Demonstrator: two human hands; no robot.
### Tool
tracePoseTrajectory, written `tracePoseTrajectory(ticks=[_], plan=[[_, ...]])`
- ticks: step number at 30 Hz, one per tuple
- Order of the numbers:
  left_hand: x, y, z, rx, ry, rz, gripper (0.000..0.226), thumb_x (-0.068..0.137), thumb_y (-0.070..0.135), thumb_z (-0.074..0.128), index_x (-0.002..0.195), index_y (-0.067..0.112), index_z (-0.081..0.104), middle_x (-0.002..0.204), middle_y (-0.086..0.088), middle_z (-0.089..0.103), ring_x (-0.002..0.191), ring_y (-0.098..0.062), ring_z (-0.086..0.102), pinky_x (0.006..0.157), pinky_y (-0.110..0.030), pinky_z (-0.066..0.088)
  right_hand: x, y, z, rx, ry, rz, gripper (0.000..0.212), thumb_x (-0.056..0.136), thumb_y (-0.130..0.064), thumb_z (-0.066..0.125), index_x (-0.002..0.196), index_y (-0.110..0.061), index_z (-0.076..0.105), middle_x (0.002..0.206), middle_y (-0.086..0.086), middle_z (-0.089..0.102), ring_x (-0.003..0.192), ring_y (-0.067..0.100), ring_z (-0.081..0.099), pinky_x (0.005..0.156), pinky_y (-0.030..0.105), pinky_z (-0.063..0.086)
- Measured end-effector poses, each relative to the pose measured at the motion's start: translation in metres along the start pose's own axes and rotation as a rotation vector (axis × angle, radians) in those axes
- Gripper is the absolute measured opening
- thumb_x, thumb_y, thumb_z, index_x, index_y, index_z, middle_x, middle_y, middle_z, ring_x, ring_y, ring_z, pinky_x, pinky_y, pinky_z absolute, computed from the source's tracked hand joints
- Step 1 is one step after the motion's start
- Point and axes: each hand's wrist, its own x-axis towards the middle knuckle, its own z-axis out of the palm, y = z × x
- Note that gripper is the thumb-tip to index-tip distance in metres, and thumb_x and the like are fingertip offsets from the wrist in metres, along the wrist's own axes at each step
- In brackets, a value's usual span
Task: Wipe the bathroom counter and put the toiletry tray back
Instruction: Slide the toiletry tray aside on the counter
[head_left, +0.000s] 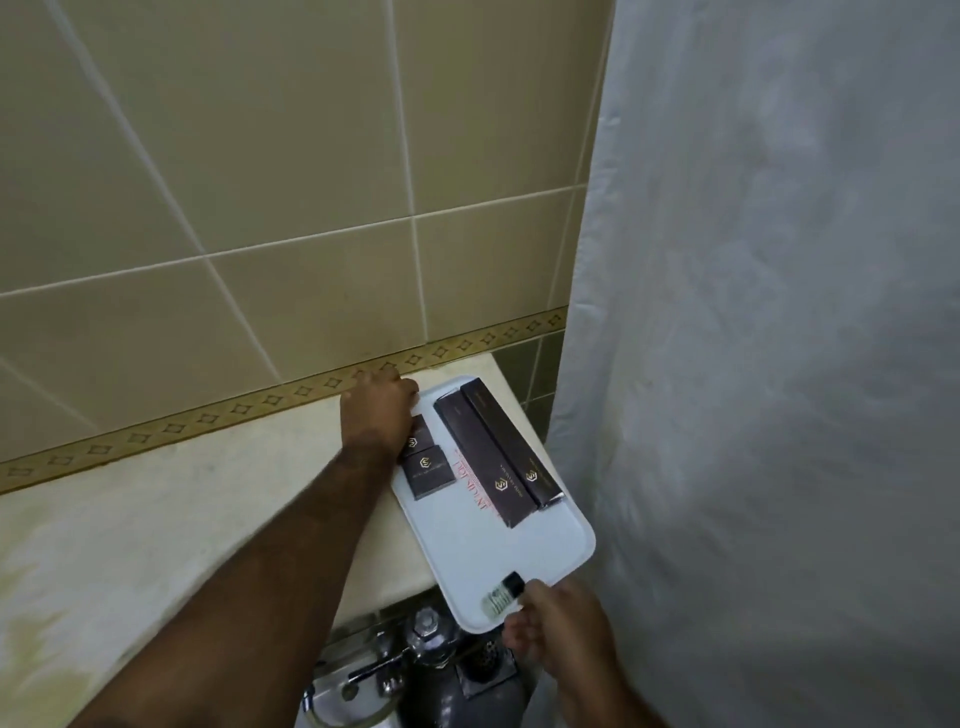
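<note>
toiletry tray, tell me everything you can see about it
The toiletry tray is a flat white rectangle with rounded corners and a low rim, plastic by its look, with faint red lettering. It lies at an angle on the counter's right end, its near corner overhanging the edge. The left hand holds its far corner, the right hand its near corner. On it lie two long dark boxes, two small ones and a small clear bottle.

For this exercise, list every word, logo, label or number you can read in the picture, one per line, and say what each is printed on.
Long dark boxes: gold hexagon logo and a line of small text, too small to read.
Small dark boxes: the same gold logo, with text too blurred to read.
White tray: red lettering, upside down and partly covered by the boxes, not legible.
Small bottle: printed label, too blurred to read.
No numbers can be read anywhere.
</note>
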Motion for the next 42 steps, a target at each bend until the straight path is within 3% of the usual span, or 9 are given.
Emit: tracePoseTrajectory(ticks=[14, 17, 20, 22, 24, 26, 27, 29, 42], plan=[[0.025, -0.001, -0.003, -0.078, -0.044, -0.043, 0.019, 0.091, 0.016, 0.059, 0.101, 0.011, 0.074, 0.099, -0.017, 0.076, 0.092, -0.04, 0.069, 0.078, -0.042, 0.055, 0.006, -0.013, 0.026, 0.087, -0.078, -0.115, 0.012, 0.098, 0.001, 0.064, 0.09, 0.009, 0.06, 0.074, 0.023, 0.078, 0.072, 0.038, 0.08, 0.058, 0.029, 0.063], [0.014, -0.008, -0.009, -0.132, -0.045, -0.021, 0.021, 0.093, 0.016, 0.055, 0.103, 0.009, 0.072, 0.103, -0.018, 0.075, 0.096, -0.04, 0.068, 0.081, -0.043, 0.056, 0.003, -0.019, 0.021, -0.184, -0.041, -0.213, 0.027, 0.094, -0.013, 0.073, 0.072, -0.001, 0.064, 0.059, 0.01, 0.072, 0.054, 0.023, 0.074, 0.055, 0.03, 0.06], [-0.006, -0.018, -0.016, -0.187, -0.028, 0.051, 0.029, 0.101, 0.025, 0.048, 0.107, 0.009, 0.071, 0.11, -0.017, 0.073, 0.101, -0.038, 0.066, 0.086, -0.042, 0.052, 0.004, -0.03, 0.014, -0.77, 0.236, -0.655, 0.047, 0.091, -0.035, 0.074, 0.054, -0.016, 0.052, 0.047, -0.004, 0.053, 0.042, 0.007, 0.048, 0.048, 0.022, 0.04], [-0.023, -0.029, -0.022, -0.203, -0.048, 0.115, 0.038, 0.104, 0.035, 0.046, 0.122, 0.01, 0.068, 0.124, -0.016, 0.07, 0.112, -0.035, 0.063, 0.096, -0.04, 0.047, -0.004, -0.048, 0.023, -0.965, 0.285, -0.939, 0.029, 0.092, -0.043, 0.067, 0.073, -0.023, 0.062, 0.066, -0.009, 0.064, 0.06, 0.008, 0.058, 0.055, 0.024, 0.044], [-0.039, -0.04, -0.03, -0.175, -0.069, 0.153, 0.054, 0.105, 0.046, 0.043, 0.145, 0.011, 0.054, 0.149, -0.014, 0.056, 0.137, -0.03, 0.051, 0.115, -0.04, 0.035, -0.005, -0.07, 0.041, -1.169, 0.169, -1.062, 0.034, 0.097, -0.05, 0.058, 0.12, -0.025, 0.065, 0.118, -0.003, 0.071, 0.109, 0.015, 0.065, 0.088, 0.032, 0.055], [-0.056, -0.055, -0.04, -0.155, -0.031, 0.155, 0.067, 0.104, 0.054, 0.037, 0.156, 0.012, 0.039, 0.163, -0.01, 0.039, 0.151, -0.025, 0.034, 0.124, -0.041, 0.022, -0.004, -0.09, 0.065, -1.404, 0.042, -1.087, 0.07, 0.101, -0.058, 0.045, 0.158, -0.018, 0.036, 0.164, 0.005, 0.04, 0.154, 0.024, 0.031, 0.125, 0.044, 0.03], [-0.064, -0.064, -0.047, -0.14, -0.007, 0.15, 0.07, 0.104, 0.057, 0.035, 0.158, 0.012, 0.034, 0.166, -0.008, 0.033, 0.153, -0.024, 0.029, 0.125, -0.043, 0.019, -0.004, -0.098, 0.079, -1.499, 0.028, -1.121, 0.079, 0.102, -0.062, 0.038, 0.164, -0.017, 0.021, 0.173, 0.006, 0.022, 0.161, 0.023, 0.012, 0.13, 0.045, 0.017], [-0.08, -0.084, -0.061, -0.115, 0.028, 0.126, 0.076, 0.102, 0.061, 0.032, 0.16, 0.011, 0.028, 0.169, -0.007, 0.025, 0.156, -0.022, 0.021, 0.126, -0.046, 0.016, -0.008, -0.11, 0.105, -1.608, 0.039, -1.183, 0.087, 0.1, -0.068, 0.03, 0.166, -0.016, 0.009, 0.176, 0.005, 0.007, 0.162, 0.022, -0.001, 0.131, 0.046, 0.009], [-0.217, -0.326, -0.147, 0.018, 0.149, -0.325, 0.088, 0.097, 0.07, 0.02, 0.162, 0.01, 0.021, 0.172, -0.006, 0.015, 0.159, -0.022, 0.011, 0.125, -0.056, 0.012, -0.116, -0.047, 0.32, -1.657, -0.109, -1.494, 0.093, 0.097, -0.074, 0.024, 0.165, -0.011, 0.018, 0.175, 0.008, 0.013, 0.162, 0.025, 0.007, 0.129, 0.05, 0.014]])
